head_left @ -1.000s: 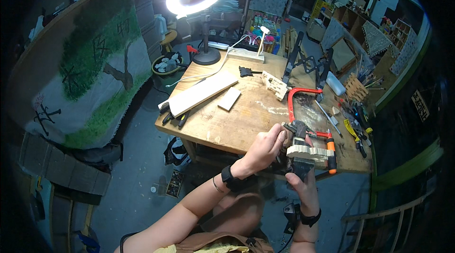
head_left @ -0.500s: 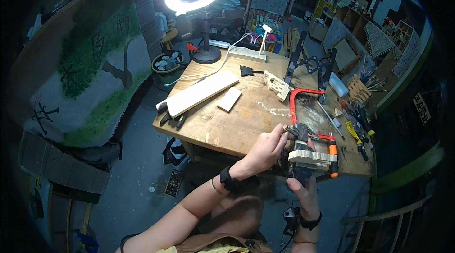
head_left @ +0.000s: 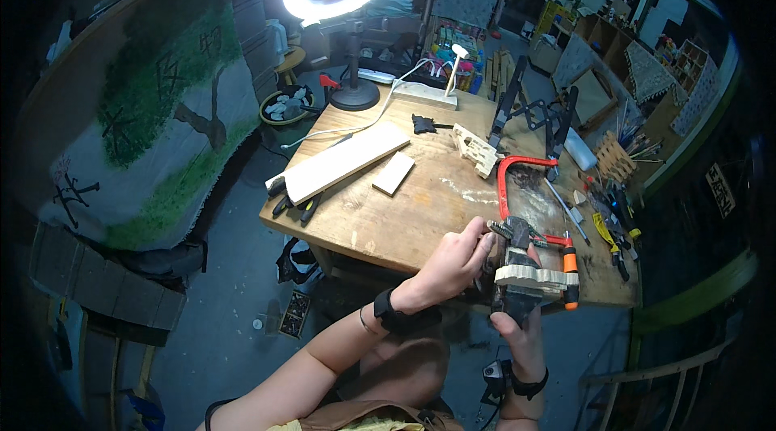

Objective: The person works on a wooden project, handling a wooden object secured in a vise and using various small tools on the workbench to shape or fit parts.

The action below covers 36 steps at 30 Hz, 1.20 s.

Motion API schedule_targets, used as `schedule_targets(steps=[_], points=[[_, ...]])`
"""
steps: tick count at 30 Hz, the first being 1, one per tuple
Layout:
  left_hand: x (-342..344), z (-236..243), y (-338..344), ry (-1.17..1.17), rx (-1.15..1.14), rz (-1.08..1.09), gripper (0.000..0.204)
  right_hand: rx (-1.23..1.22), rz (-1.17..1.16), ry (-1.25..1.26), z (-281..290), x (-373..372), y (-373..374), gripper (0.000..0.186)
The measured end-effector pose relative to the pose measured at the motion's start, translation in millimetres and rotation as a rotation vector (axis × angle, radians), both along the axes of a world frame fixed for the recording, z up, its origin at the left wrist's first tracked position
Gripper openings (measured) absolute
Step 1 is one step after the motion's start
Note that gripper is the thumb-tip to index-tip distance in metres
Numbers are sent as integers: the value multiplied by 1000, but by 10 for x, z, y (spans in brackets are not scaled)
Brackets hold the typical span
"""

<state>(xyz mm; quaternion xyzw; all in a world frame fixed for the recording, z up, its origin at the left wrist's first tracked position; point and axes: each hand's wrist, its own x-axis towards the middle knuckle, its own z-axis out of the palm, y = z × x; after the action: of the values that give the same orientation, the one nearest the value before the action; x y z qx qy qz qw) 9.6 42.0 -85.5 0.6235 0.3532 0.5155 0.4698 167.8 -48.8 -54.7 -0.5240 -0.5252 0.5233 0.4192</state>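
At the near right edge of the table, a pale wooden piece with wavy edges (head_left: 529,277) lies across a dark block-shaped thing (head_left: 511,304). A red clamp (head_left: 503,189) stands on the table just beyond it, its black and orange handle (head_left: 571,273) beside the wooden piece's right end. My left hand (head_left: 457,261) is closed, fingertips pinching near a ridged, rod-like end (head_left: 500,228) at the block's far left. From below, my right hand (head_left: 521,342) grips the dark block's near end with the thumb on top; its other fingers are mostly hidden.
Pale boards (head_left: 347,160), a small wooden block (head_left: 394,173) and a cut-out wooden piece (head_left: 475,148) lie on the table (head_left: 388,229). A ring light (head_left: 353,100), a white cable and a mallet (head_left: 457,67) stand at the back. Pliers (head_left: 610,239) and other tools crowd the right side.
The view has shifted very slightly. Both hands keep their places against the dark block and the ridged end, and the wooden piece lies as before.
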Motion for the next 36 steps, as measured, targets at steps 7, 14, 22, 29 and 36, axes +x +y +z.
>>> schedule_targets(steps=[7,14,22,29,36], points=[[83,-36,-35,78,185,177,16,-14,-23,26,-137,95,7,89],[56,-46,-6,50,183,162,19,47,0,33,-75,52,9,89],[35,-64,42,-3,117,56,16,8,-6,-13,-89,73,7,88],[8,-4,40,15,18,-38,18,62,-23,-1,-84,19,21,86],[10,-13,40,-4,-21,-26,17,125,-17,-17,5,-41,25,85]])
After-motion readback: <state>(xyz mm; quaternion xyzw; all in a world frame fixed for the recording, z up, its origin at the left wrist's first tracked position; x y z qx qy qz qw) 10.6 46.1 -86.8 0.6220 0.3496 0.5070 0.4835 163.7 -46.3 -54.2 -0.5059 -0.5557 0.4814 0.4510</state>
